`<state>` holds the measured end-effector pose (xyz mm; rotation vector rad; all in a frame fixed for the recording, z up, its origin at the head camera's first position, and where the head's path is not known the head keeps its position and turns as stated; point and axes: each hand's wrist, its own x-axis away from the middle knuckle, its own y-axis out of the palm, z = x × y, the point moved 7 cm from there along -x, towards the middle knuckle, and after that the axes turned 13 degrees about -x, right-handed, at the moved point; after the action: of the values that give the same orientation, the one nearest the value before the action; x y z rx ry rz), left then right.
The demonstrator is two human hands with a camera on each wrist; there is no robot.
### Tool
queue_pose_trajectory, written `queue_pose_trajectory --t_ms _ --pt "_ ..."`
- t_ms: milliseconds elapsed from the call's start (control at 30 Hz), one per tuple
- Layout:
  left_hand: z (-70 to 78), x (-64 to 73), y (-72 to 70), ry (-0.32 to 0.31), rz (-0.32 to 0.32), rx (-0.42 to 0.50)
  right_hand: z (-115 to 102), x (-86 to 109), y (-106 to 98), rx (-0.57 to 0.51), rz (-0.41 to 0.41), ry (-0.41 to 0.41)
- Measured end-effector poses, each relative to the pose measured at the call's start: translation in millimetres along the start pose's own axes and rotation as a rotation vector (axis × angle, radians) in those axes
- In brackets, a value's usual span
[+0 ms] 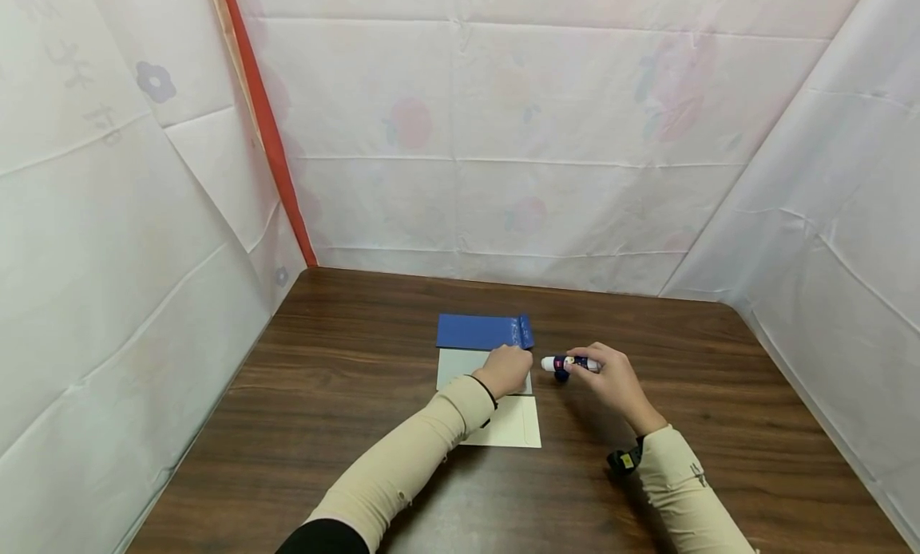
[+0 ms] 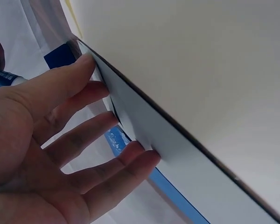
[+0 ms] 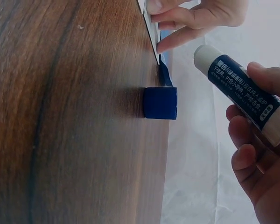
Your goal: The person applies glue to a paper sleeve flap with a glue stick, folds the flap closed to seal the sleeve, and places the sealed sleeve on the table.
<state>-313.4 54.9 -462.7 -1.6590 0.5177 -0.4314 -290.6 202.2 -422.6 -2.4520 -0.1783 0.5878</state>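
My left hand (image 1: 507, 368) rests on the right part of a grey envelope (image 1: 456, 366) lying flat on the table. In the left wrist view its fingertips touch the grey paper (image 2: 144, 121), fingers spread and slightly bent. To the right, my right hand (image 1: 611, 378) holds an uncapped glue stick (image 1: 559, 364) between thumb and fingers, tilted above the table with its white end toward the envelopes. Below it the blue cap (image 3: 160, 103) is on the wood. The right wrist view shows the dark label with white print on the glue stick (image 3: 238, 88).
A blue envelope (image 1: 474, 331) with whitish marks near its right-hand flap lies just beyond the grey one. Nearer me is a cream envelope (image 1: 513, 422), partly under my left forearm. White sheeting (image 1: 460, 203) hangs around the brown wooden table (image 1: 323, 362).
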Motion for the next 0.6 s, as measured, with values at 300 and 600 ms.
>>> queue_pose_trajectory --t_ms 300,600 --pt "0.3 1.9 -1.2 0.007 -0.006 -0.016 0.6 1.0 0.2 0.007 -0.002 0.003" --pt "2.3 1.2 1.7 0.021 -0.063 -0.046 1.4 1.7 0.1 -0.001 -0.007 0.017"
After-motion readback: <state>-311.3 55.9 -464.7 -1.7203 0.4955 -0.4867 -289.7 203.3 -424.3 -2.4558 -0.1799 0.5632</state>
